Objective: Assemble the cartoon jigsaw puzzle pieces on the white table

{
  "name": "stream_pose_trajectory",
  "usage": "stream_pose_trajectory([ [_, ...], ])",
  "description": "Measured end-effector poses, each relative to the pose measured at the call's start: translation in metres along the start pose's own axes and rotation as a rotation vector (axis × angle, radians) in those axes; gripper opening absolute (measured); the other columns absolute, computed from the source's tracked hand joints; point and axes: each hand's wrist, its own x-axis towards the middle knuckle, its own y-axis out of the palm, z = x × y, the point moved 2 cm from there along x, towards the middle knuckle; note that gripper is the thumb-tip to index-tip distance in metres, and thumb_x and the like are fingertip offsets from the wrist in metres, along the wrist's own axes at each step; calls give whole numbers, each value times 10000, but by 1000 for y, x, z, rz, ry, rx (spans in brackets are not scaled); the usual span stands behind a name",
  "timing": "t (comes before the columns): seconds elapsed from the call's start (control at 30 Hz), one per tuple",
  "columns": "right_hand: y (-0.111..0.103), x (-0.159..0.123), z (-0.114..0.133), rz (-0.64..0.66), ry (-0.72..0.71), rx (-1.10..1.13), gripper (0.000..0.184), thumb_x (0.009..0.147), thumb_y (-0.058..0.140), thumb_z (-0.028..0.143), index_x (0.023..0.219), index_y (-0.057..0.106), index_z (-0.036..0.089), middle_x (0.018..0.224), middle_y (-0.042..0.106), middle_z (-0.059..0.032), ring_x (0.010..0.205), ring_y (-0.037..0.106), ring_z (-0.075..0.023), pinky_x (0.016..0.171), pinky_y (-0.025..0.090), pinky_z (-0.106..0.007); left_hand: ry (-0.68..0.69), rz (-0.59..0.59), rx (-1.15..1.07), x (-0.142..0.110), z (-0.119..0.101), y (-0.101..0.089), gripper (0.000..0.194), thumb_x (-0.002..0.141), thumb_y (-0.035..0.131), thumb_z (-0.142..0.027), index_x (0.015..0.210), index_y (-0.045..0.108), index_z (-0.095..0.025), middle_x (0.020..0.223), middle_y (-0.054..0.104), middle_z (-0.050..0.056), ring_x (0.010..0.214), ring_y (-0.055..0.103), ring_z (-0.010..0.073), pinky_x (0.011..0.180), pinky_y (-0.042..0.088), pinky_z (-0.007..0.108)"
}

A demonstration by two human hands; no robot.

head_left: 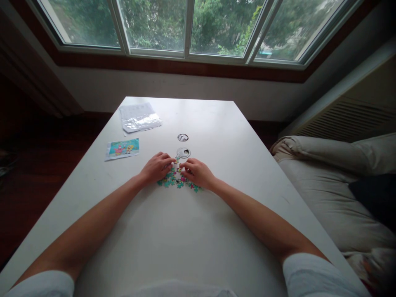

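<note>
A loose pile of small jigsaw puzzle pieces (180, 185), mostly teal with bits of pink and yellow, lies on the white table (173, 231). My left hand (157, 167) rests over the pile's left side, its fingers bent loosely and apart, with the fingertips among the pieces. From the right, my right hand (198, 171) reaches over the same pile, fingers slightly curled and spread, the tips touching pieces. A narrow gap separates both sets of fingertips. Whether a single piece is pinched is too small to see. Some pieces are hidden beneath the palms.
Beyond the hands lie two round discs, a grey-white one (183, 152) and a dark-patterned one (182, 137). Left of them is a cartoon picture card (123, 149), with a clear plastic sleeve of papers (140, 117) behind it. A beige sofa (324, 194) stands right of the table.
</note>
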Motion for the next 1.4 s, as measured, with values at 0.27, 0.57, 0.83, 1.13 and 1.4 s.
stream_pose_trajectory([
  [0.27,5,5,3,22,56,-41,163,938,641,205,1033,751,279,897,599,-27,871,560,-171,806,420,-279,-33,4,38,2,-1,4,307,997,503,-265,1231,702,-269,1048,640,75,996,544,239,937,465,405],
  [0.57,5,2,4,-6,47,-58,136,898,711,309,1012,709,235,889,594,-31,886,540,-186,830,431,-299,-48,-23,28,1,3,4,314,983,520,-236,1249,687,-258,1039,640,73,1002,544,242,930,465,399],
  [0.83,6,4,1,-8,22,-57,168,928,657,228,1064,739,284,924,603,-41,927,551,-192,842,437,-299,-84,-58,13,1,12,4,302,996,481,-235,1195,708,-248,1020,646,65,984,555,235,908,474,388],
  [1.13,-16,2,-17,-144,127,117,145,930,609,172,971,738,220,891,627,-27,789,559,-141,766,437,-270,-113,-95,42,-5,27,-8,299,975,482,-217,1149,724,-232,1012,660,68,982,550,233,911,480,388],
  [1.4,-22,1,-35,-203,217,166,138,915,602,214,954,734,200,846,636,-23,731,555,-136,715,440,-270,-177,-106,45,-7,37,-14,291,974,483,-237,1121,735,-245,1023,665,66,997,552,232,933,474,385],
])
